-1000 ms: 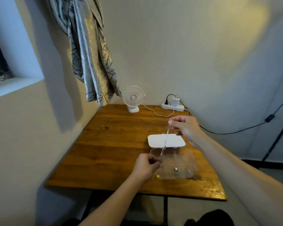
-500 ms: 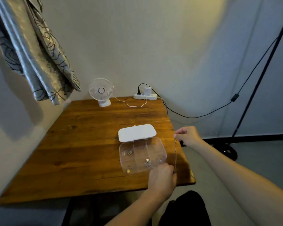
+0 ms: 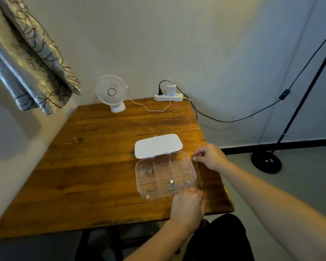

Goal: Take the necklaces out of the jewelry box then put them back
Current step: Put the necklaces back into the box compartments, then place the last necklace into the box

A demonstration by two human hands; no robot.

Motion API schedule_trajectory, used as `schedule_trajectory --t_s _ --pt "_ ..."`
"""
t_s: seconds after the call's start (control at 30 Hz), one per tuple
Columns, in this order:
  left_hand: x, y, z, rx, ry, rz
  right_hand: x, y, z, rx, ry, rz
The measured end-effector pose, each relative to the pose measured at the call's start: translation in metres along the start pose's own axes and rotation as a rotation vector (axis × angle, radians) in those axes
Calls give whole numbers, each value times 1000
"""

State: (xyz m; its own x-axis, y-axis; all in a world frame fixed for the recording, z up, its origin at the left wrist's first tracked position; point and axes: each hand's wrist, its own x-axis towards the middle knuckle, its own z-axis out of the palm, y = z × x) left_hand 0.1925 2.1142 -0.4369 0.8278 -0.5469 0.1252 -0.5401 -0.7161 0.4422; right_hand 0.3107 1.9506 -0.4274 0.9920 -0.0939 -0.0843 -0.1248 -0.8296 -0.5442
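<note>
A necklace (image 3: 199, 175) is stretched just right of the open box (image 3: 165, 174), over the table (image 3: 94, 166). The right hand (image 3: 211, 157) pinches its far end; the left hand (image 3: 188, 206) pinches its near end at the box's front-right corner.

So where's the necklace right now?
In the head view, the necklace is stretched between the right hand and left hand, just off the right side of the open jewelry box, above the table.
</note>
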Motion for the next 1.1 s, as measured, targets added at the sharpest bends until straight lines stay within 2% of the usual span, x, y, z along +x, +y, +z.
schedule_trajectory --t_s 0.1,0.17,0.23,0.3,0.37,0.4,0.5,0.63,0.87,1.1 --pt "-5 0 -8 2 -21 -28 -1 1 -4 12 -3 18" --pt "-13 -4 -15 -21 24 -23 -1 -1 -7 37 45 41" --pt "-23 -13 -23 -16 144 -7 1 -5 -7 105 109 60" --pt "-29 -31 -32 47 334 -19 3 -14 -5 233 133 78" --pt "-32 -55 -41 104 502 -99 2 -32 -2 385 111 128" --pt "-33 -67 -46 117 512 -174 5 -38 3 464 97 157" --pt "-42 -94 -55 122 362 -427 16 -55 14 673 32 294" --pt "-51 -118 -53 -2 247 -603 37 -69 28 845 20 411" --pt "-53 -137 -48 -78 289 -595 48 -91 38 887 63 471" --pt "-52 -143 -42 -68 286 -610 31 -98 17 921 144 302"
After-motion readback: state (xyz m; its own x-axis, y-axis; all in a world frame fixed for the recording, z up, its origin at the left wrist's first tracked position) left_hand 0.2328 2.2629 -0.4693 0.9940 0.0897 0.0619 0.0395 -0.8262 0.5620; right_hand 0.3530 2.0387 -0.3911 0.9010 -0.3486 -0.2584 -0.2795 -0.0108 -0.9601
